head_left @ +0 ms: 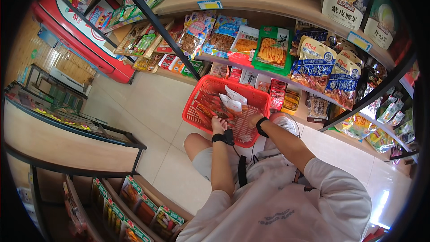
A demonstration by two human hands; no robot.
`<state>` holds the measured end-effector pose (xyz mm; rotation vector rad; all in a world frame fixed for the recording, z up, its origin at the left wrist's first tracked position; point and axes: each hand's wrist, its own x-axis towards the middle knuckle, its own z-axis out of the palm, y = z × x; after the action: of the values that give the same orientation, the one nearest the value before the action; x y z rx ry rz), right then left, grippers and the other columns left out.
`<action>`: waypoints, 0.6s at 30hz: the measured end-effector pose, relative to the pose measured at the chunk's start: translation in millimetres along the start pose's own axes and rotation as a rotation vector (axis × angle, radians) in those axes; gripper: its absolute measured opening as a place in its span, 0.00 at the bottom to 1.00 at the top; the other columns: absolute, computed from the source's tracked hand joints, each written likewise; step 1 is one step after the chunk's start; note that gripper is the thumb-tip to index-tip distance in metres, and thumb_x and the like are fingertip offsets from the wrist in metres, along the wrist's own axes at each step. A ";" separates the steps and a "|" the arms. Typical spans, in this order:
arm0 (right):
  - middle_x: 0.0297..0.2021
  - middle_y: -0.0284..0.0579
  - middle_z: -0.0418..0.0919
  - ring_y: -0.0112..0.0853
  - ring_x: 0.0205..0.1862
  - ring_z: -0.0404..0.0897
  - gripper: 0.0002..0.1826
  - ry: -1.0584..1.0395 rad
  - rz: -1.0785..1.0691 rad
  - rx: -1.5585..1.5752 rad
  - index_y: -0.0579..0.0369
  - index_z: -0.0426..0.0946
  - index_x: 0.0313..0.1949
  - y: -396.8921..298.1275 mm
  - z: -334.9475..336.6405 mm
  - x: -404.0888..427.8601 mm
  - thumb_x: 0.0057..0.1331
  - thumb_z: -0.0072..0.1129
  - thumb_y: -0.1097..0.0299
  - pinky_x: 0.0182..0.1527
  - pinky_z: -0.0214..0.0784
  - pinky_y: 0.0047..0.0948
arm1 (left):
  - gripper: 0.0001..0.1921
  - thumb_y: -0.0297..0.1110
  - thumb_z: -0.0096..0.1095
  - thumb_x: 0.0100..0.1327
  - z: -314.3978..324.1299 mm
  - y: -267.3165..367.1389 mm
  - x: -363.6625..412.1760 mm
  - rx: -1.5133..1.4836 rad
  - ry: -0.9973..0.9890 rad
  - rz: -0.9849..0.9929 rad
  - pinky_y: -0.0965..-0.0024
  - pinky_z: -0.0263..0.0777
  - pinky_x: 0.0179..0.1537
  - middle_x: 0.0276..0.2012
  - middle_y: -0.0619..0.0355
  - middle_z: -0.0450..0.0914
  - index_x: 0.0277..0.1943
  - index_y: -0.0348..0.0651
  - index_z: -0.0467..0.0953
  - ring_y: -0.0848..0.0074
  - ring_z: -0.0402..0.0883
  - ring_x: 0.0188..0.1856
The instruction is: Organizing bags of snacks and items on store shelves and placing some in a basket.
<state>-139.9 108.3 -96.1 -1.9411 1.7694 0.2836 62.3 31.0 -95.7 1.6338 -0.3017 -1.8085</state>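
A red plastic shopping basket (225,82) is in front of me, close to my knees. Red snack packets (204,110) lie in its left part, and white-and-brown snack pouches (234,102) lie near its middle. My left hand (219,124) is at the basket's near left side, its curled fingers at the edge of a red packet; whether they grip it cannot be told. My right hand (256,120) reaches over the basket's right side, its fingers pointing down and partly hidden. Black straps circle both wrists.
Ahead, a wooden shelf (235,59) holds snack bags, with a green bag (272,49) above the basket. Black metal posts (158,23) frame the shelving. Another shelf of packets (134,195) stands at lower left. A red chest freezer (84,40) is at upper left, beyond the tiled floor (147,107).
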 end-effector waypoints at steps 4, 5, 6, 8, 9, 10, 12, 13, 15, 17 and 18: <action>0.44 0.49 0.87 0.42 0.46 0.87 0.17 -0.015 0.021 -0.085 0.52 0.87 0.44 10.4 6.8 -20.1 0.61 0.54 0.63 0.43 0.79 0.46 | 0.26 0.52 0.53 0.67 11.4 -41.5 7.1 0.012 -0.035 0.058 0.57 0.73 0.49 0.56 0.48 0.73 0.61 0.44 0.70 0.61 0.76 0.50; 0.44 0.49 0.87 0.41 0.46 0.87 0.17 -0.026 0.026 -0.098 0.52 0.87 0.44 13.4 9.5 -24.6 0.61 0.54 0.63 0.43 0.79 0.46 | 0.26 0.52 0.53 0.67 10.9 -47.2 7.8 0.024 -0.042 0.049 0.57 0.73 0.49 0.56 0.48 0.73 0.61 0.44 0.70 0.61 0.76 0.50; 0.44 0.49 0.87 0.41 0.46 0.87 0.17 -0.010 -0.010 -0.116 0.52 0.87 0.45 -3.6 -5.1 -21.0 0.61 0.54 0.63 0.43 0.79 0.46 | 0.25 0.51 0.53 0.67 -9.8 -34.9 20.2 -0.017 -0.060 0.036 0.56 0.73 0.47 0.56 0.49 0.73 0.59 0.44 0.71 0.62 0.76 0.49; 0.45 0.48 0.87 0.40 0.47 0.87 0.17 -0.036 -0.013 -0.128 0.51 0.87 0.45 -5.8 -5.6 -21.7 0.61 0.54 0.64 0.43 0.79 0.47 | 0.23 0.50 0.53 0.66 -17.5 -35.1 32.4 -0.046 -0.095 -0.012 0.56 0.74 0.46 0.56 0.50 0.73 0.57 0.44 0.71 0.63 0.77 0.48; 0.45 0.48 0.87 0.40 0.47 0.87 0.17 -0.061 0.000 -0.117 0.51 0.87 0.45 0.8 1.5 -25.2 0.61 0.54 0.64 0.43 0.79 0.47 | 0.22 0.51 0.52 0.66 -15.3 -43.3 31.4 -0.073 -0.083 -0.023 0.55 0.75 0.43 0.54 0.50 0.74 0.54 0.44 0.70 0.64 0.78 0.46; 0.46 0.47 0.87 0.40 0.47 0.87 0.17 -0.089 0.007 -0.101 0.51 0.87 0.45 7.3 6.5 -26.3 0.62 0.54 0.63 0.43 0.79 0.48 | 0.21 0.51 0.52 0.66 -14.5 -51.3 30.2 -0.104 -0.067 -0.032 0.54 0.75 0.40 0.53 0.50 0.75 0.52 0.44 0.70 0.64 0.79 0.44; 0.48 0.45 0.87 0.39 0.49 0.86 0.17 -0.150 0.014 -0.061 0.51 0.86 0.46 18.7 13.2 -26.2 0.64 0.54 0.63 0.44 0.79 0.50 | 0.20 0.51 0.51 0.66 -8.3 -63.5 26.1 -0.123 -0.054 -0.061 0.55 0.75 0.37 0.50 0.50 0.76 0.50 0.43 0.69 0.65 0.79 0.41; 0.48 0.45 0.87 0.39 0.49 0.86 0.17 -0.138 -0.028 -0.072 0.51 0.86 0.46 -1.5 1.6 -18.5 0.64 0.54 0.63 0.44 0.79 0.50 | 0.20 0.52 0.51 0.66 -28.5 -50.6 31.9 -0.164 -0.016 -0.026 0.57 0.75 0.34 0.47 0.50 0.78 0.48 0.43 0.69 0.65 0.79 0.38; 0.48 0.47 0.86 0.40 0.50 0.86 0.16 -0.245 0.000 -0.075 0.53 0.86 0.46 -25.2 -6.4 -9.6 0.64 0.55 0.62 0.45 0.78 0.50 | 0.19 0.51 0.51 0.67 -52.9 -41.9 31.6 -0.156 -0.019 -0.051 0.60 0.75 0.31 0.40 0.51 0.79 0.47 0.42 0.70 0.63 0.80 0.37; 0.46 0.49 0.86 0.43 0.51 0.85 0.16 -0.057 0.061 0.006 0.52 0.87 0.43 13.0 23.9 -16.2 0.62 0.56 0.60 0.45 0.77 0.52 | 0.19 0.50 0.48 0.68 -20.9 -76.2 8.3 -0.272 -0.232 -0.092 0.58 0.77 0.34 0.39 0.49 0.80 0.47 0.41 0.71 0.59 0.80 0.36; 0.45 0.51 0.86 0.45 0.51 0.84 0.15 0.155 0.087 0.088 0.51 0.87 0.40 27.3 35.9 -20.3 0.60 0.57 0.59 0.46 0.76 0.54 | 0.19 0.49 0.47 0.68 -10.5 -87.9 -2.9 -0.315 -0.302 -0.112 0.58 0.77 0.34 0.39 0.49 0.80 0.47 0.41 0.71 0.57 0.80 0.35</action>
<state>-163.1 142.5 -123.2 -1.8705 1.9348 0.0841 43.9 101.1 -146.5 1.1824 -0.0514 -2.0698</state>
